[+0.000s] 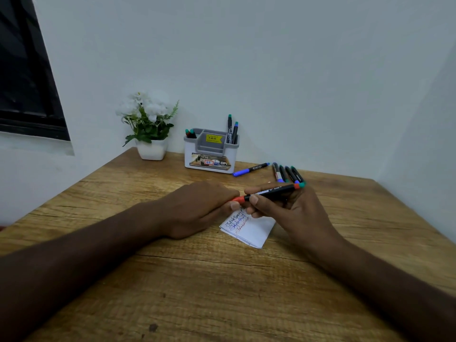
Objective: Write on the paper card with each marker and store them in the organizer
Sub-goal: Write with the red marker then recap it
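A white paper card (251, 230) with three written lines lies on the wooden table (222, 280). Just above it my right hand (291, 211) holds a black marker (271, 191) level, its red cap pointing left. My left hand (197, 208) pinches that red cap (238, 199) with its fingertips. The white and grey organizer (211, 154) stands at the back with a green and a blue marker (232, 129) upright in its right slot and two more in its left slot (190, 133).
A blue-capped marker (250, 169) lies right of the organizer. Several more markers (287, 174) lie side by side behind my right hand. A white pot of white flowers (150, 134) stands at the back left. Walls close the back and right.
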{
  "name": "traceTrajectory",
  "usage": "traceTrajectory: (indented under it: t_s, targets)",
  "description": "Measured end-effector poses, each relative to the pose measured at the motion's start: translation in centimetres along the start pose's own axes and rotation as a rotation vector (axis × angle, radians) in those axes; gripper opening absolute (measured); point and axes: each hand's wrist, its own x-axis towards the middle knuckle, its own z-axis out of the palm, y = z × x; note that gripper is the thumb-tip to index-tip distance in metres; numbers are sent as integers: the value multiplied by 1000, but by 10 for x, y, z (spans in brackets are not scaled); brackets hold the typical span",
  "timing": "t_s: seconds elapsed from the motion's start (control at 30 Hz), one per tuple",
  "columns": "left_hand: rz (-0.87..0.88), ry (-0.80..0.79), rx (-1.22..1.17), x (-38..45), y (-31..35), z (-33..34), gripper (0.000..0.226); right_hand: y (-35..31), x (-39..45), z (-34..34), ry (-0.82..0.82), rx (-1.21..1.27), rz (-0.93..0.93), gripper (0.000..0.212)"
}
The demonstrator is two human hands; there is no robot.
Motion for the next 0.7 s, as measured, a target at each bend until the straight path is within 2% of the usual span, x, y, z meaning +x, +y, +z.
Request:
traceTrajectory:
  t_s: [0.1, 0.23, 0.33, 0.47, 0.57, 0.6, 0.7]
  targets:
    - [-5, -6, 2, 0, 0, 3, 48, -1, -1, 5, 31, -70, -28, 21]
    - [-29, -16, 12, 0, 2, -1, 48, -1, 0, 7, 8, -38, 20, 19]
    - [-3, 13, -4, 3, -2, -2, 32, -1, 1, 8, 16, -37, 28, 18]
    - [76, 49, -195, 4, -6, -3, 46, -15, 1, 2, 135, 81, -31, 28]
    - [148, 19, -173, 4, -8, -3, 41, -28, 17, -8, 170, 21, -89, 16]
    - [164, 11, -159, 4, -9, -3, 40, -32, 27, -10, 175, 3, -112, 20]
    - [159, -13, -153, 2, -12, -3, 47, -45, 67, -13, 258, -70, -170, 56]
